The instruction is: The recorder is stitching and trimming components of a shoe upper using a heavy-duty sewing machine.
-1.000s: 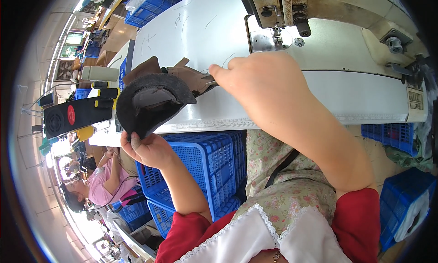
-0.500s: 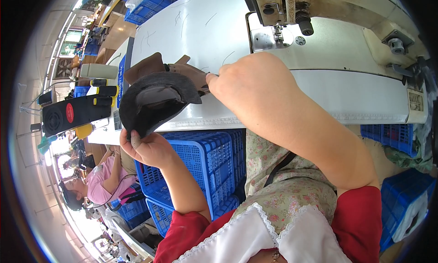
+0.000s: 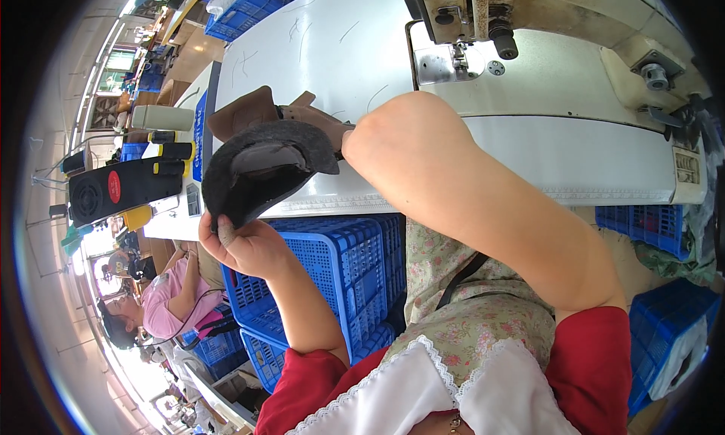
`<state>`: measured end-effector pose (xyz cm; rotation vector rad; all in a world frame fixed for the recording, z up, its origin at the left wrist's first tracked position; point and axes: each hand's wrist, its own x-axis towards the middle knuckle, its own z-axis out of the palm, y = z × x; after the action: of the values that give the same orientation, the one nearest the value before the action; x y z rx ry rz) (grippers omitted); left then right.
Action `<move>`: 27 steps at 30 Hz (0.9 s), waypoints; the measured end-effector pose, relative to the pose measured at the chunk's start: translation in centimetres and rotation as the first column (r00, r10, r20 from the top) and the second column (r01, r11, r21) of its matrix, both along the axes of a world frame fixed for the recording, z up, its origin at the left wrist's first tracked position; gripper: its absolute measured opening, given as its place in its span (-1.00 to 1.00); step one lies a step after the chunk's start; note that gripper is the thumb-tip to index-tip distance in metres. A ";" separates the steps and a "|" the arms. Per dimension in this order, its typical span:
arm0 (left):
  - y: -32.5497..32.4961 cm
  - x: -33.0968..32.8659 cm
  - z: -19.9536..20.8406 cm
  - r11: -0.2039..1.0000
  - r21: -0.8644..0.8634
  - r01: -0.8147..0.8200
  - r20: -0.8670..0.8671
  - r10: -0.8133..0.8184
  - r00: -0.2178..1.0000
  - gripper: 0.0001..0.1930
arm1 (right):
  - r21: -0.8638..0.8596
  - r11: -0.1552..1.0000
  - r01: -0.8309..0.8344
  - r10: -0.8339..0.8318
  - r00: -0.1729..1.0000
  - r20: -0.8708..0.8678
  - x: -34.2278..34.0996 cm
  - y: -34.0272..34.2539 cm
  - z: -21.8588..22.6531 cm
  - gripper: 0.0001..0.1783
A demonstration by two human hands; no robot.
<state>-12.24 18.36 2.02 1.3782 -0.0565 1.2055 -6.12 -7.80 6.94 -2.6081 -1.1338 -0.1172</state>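
Held over the front edge of the white sewing table [image 3: 332,42] is a shoe upper [image 3: 268,144], with brown outer panels and a dark grey fuzzy lining, its hollow side toward me. My left hand [image 3: 253,248] pinches its lower dark rim between thumb and fingers. On the other side, my right hand [image 3: 389,137] is closed at the brown end of the upper; the back of the hand hides most of its fingers and whatever they press on.
A sewing machine [image 3: 559,20] with its presser foot [image 3: 459,57] stands at the back right. Loose threads lie on the tabletop. Blue crates [image 3: 340,246] sit below the table edge. A black box with yellow-capped parts [image 3: 124,186] and a seated person in pink [image 3: 177,295] are at left.
The shoe upper has shifted slightly to the right and tilted a little. My right hand has turned slightly at the wrist; my left keeps its pinch.
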 end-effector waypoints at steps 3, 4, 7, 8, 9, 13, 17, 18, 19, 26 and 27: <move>0.2 -0.1 0.0 1.000 -0.006 0.002 -0.001 -0.002 1.000 -0.75 | 0.047 0.998 0.032 -0.031 0.999 -0.024 0.1 -0.8 -0.4 -0.78; 0.3 -0.2 0.0 1.000 -0.006 -0.002 0.001 0.002 1.000 -0.75 | 0.115 0.989 0.098 -0.103 0.994 0.042 0.2 -1.3 -1.0 -0.74; 0.4 -0.3 0.0 0.999 -0.033 -0.011 0.004 0.011 1.000 -0.75 | 0.264 0.950 0.168 -0.202 0.974 0.106 -0.2 -3.1 -1.7 -0.71; 0.5 -0.5 0.1 0.998 -0.025 -0.053 -0.018 0.053 0.998 -0.74 | 0.343 0.923 0.175 -0.223 0.969 0.104 -0.6 -3.6 -1.8 -0.72; 0.6 -0.5 0.0 0.996 -0.021 -0.091 -0.037 0.090 0.995 -0.74 | 0.336 0.925 0.175 -0.225 0.968 0.114 -1.1 -4.1 -1.9 -0.72; 4.7 -3.2 2.5 0.954 -0.083 -0.287 0.013 0.289 0.957 -0.70 | 0.449 0.858 0.249 -0.226 0.968 -0.106 -3.8 -6.7 -4.0 -0.62; 14.1 -13.2 5.7 0.742 0.158 -0.652 -0.157 0.670 0.725 -0.64 | 0.354 0.830 0.431 -0.354 0.898 -0.262 -5.0 -12.6 -7.4 -0.63; 14.0 -14.9 6.1 0.703 0.120 -0.701 -0.198 0.709 0.677 -0.65 | 0.284 0.813 0.508 -0.450 0.858 -0.246 -5.1 -14.5 -7.8 -0.62; 13.0 -16.0 6.8 0.680 0.118 -0.724 -0.198 0.730 0.654 -0.69 | 0.223 0.786 0.577 -0.532 0.814 -0.232 -5.1 -16.0 -8.5 -0.60; 20.8 -23.6 -4.0 0.388 0.897 -0.213 -0.337 0.910 0.241 -0.72 | 0.153 0.735 0.660 -0.661 0.748 -0.050 -3.6 -20.2 -10.7 -0.54; 21.1 -23.7 -5.9 0.400 0.910 -0.110 -0.367 0.899 0.237 -0.72 | 0.164 0.753 0.637 -0.646 0.764 -0.005 -3.7 -20.1 -10.9 -0.54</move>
<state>-35.90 39.47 -3.85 2.8896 0.9376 0.8745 -9.81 -27.93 -4.00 -2.7369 -0.1655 -0.4027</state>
